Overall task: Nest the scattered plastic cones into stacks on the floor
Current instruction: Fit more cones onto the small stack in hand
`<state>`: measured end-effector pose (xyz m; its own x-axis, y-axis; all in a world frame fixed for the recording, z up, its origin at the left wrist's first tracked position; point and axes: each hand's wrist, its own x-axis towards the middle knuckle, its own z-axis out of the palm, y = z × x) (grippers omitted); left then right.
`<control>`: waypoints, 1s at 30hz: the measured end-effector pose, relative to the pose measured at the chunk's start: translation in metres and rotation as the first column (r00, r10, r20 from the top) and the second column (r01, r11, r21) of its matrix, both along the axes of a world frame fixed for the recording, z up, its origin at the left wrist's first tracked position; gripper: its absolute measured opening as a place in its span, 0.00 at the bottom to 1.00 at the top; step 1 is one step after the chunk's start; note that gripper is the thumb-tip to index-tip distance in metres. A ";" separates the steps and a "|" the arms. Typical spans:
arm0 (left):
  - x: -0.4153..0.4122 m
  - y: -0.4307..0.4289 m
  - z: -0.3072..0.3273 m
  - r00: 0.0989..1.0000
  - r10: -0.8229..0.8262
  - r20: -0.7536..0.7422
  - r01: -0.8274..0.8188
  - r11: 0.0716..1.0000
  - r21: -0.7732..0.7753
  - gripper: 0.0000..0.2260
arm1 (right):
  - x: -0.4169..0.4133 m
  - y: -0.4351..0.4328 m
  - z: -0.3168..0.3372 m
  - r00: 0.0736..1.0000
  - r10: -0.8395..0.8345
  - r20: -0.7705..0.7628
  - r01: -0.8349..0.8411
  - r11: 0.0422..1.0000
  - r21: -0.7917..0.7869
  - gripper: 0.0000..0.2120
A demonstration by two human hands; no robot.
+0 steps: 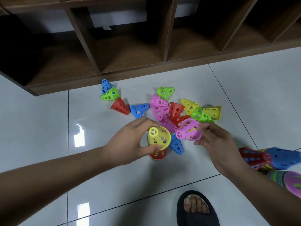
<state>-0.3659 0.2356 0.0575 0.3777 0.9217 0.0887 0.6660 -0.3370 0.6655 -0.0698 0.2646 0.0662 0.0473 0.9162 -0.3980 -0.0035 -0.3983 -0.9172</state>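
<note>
Nearest: a foot in a black open-toed slipper point(195, 209) on the glossy white tiled floor point(40, 119).

Near right edge: a long nested stack of mixed-colour plastic cones point(280, 158) lies on its side, with red and blue showing outermost. A second stack with a pink end point(293, 181) sits just nearer and is cut off by the frame. Both count as done.

Mid-scene:
- The left hand point(128, 142) has fingers and thumb curled round the wide rim of a yellow perforated plastic cone point(158, 136). The cone is tip up, directly over a red perforated cone point(158, 154) standing on the floor.
- Coloured edges show through the red cone's holes, so it is probably a started stack. I cannot tell whether the yellow cone is seated or just above it.
- The right hand point(216, 144) pinches a pink perforated plastic cone point(189, 132) by its rim between thumb and fingertips. It is tilted and off the floor, and is likely the next one on.

Beyond the hands: a blue cone point(176, 145) lies on its side. Past it is a loose heap of pink, red, yellow and green cones point(175, 110), touching and overlapping.

Far left, apart from the heap: a blue one point(140, 109), a red one point(120, 106), and a green one point(110, 94) touching another blue point(105, 84), near the brown wooden shelf unit point(130, 46).

Judgement: the task is well under way but not close to finished, with well over a dozen cones still loose.
</note>
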 end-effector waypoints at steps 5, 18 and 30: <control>0.010 -0.009 -0.024 0.994 -0.073 -0.083 0.073 0.997 -0.009 0.25 | -0.017 -0.004 0.021 0.963 -0.009 -0.271 -0.030 0.989 -0.142 0.08; 0.008 -0.006 -0.065 0.961 -0.127 -0.247 0.108 0.990 -0.091 0.31 | -0.045 -0.013 0.010 0.919 0.160 -0.361 -0.250 0.943 -0.219 0.07; -0.077 0.046 -0.066 0.896 0.023 -0.444 -0.017 1.000 0.017 0.29 | -0.056 -0.013 -0.036 0.930 0.351 0.109 -0.338 0.933 -0.119 0.07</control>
